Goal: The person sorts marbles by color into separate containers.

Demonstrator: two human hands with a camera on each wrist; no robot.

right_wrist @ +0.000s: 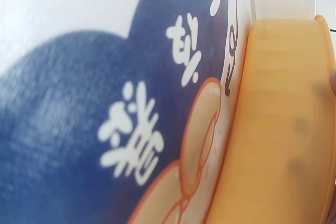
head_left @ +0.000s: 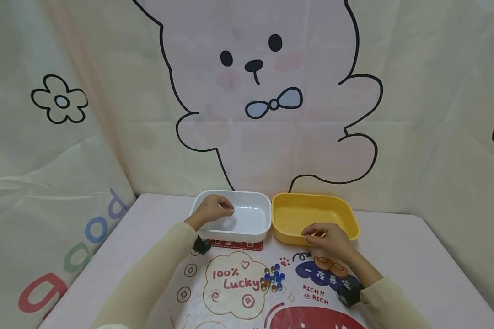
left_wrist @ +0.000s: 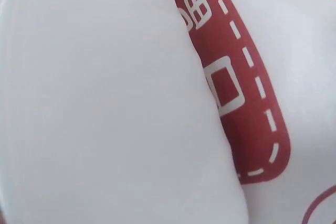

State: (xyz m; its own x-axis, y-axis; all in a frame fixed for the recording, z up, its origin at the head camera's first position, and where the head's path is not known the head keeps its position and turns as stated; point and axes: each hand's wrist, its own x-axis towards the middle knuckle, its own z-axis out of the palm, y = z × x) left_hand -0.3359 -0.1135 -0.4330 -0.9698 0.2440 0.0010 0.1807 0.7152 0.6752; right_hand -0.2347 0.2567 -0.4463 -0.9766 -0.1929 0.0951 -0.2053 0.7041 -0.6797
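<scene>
The marbles [head_left: 279,276] are clustered on the printed desk [head_left: 395,237], in front of the white tray [head_left: 247,236] and the yellow tray [head_left: 292,238], which are set side by side. The left hand [head_left: 212,209] is held over the white tray, the right hand [head_left: 330,238] over the yellow tray's near rim. In each grip, fingers are bent toward the thumb; whether anything is clamped cannot be told.

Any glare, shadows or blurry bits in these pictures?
Head view: even light, bright highlights in the white rectangular plastic tub, a soft shadow below the left hand; left wrist: the tub's pale wall looks hazy, no sharp detail; right wrist: whitish glare on the dark blue cloud print, dim smudges on the yellow plastic tub.
</scene>
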